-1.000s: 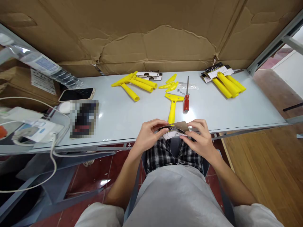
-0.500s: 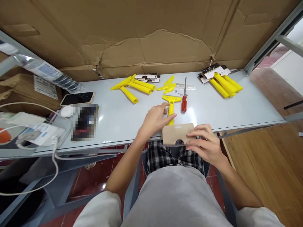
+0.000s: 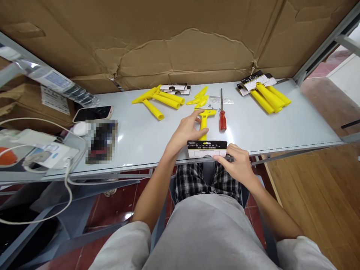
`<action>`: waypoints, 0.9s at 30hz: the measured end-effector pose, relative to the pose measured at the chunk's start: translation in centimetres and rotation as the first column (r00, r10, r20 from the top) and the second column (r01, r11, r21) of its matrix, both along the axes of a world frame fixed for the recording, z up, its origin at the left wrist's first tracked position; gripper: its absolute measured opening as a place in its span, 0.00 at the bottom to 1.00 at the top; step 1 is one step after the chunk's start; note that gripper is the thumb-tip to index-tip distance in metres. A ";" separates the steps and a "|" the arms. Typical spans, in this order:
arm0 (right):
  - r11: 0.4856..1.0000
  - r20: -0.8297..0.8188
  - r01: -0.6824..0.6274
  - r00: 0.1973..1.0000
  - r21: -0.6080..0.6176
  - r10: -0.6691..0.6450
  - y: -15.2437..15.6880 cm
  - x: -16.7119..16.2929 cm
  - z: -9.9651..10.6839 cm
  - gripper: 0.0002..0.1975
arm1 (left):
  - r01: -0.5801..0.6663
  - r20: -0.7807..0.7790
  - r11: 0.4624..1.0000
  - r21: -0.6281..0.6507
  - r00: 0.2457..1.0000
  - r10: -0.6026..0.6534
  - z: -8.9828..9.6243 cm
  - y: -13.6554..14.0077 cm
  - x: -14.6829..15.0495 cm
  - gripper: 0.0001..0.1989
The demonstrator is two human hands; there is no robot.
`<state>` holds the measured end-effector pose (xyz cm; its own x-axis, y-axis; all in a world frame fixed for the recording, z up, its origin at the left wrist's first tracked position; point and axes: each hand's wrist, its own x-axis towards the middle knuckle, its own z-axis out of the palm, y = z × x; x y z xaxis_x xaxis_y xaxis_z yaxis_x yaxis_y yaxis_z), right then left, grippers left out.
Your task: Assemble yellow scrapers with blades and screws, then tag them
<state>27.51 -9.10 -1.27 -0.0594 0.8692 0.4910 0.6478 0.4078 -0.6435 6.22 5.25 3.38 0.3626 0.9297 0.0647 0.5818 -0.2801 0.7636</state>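
Observation:
My left hand [image 3: 188, 129] is closed around the handle of a yellow scraper [image 3: 204, 122], whose wide head points away from me. A printed black-and-white cardboard header card [image 3: 207, 149] covers the handle's near end. My right hand [image 3: 237, 161] pinches this card by its right side, thumb on the printed face. Just right of the scraper lies a screwdriver [image 3: 222, 120] with a red handle, its shaft pointing to the back. Small yellow plastic pieces [image 3: 200, 98] and a few tiny screws [image 3: 210, 106] sit behind the scraper head.
More yellow scraper parts [image 3: 159, 100] lie at the back left beside stacked cards [image 3: 176, 89]. Yellow handles with cards [image 3: 271, 98] are at the back right. A phone [image 3: 92, 113], cables and a water bottle [image 3: 56, 83] occupy the left. A cardboard sheet [image 3: 168, 45] stands behind the table.
The card in my right hand has turned from its plain brown side to its printed side and moved slightly up and left over the handle's end. My left hand stays on the scraper.

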 end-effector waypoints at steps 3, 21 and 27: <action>0.997 0.028 0.042 0.999 -0.066 -0.040 0.8 -0.5 -0.2 0.29 | 0.061 0.035 0.998 -0.019 0.998 -0.060 -0.2 -0.2 0.1 0.32; 0.952 0.049 0.089 0.996 -0.292 -0.078 1.9 -1.1 0.6 0.24 | 0.285 -0.336 0.923 0.260 0.922 -0.190 1.1 7.8 2.0 0.20; 0.952 0.027 0.097 0.995 -0.292 -0.093 1.8 -1.1 1.1 0.26 | 0.366 -0.400 0.909 0.197 0.877 -0.266 -0.9 9.2 1.8 0.19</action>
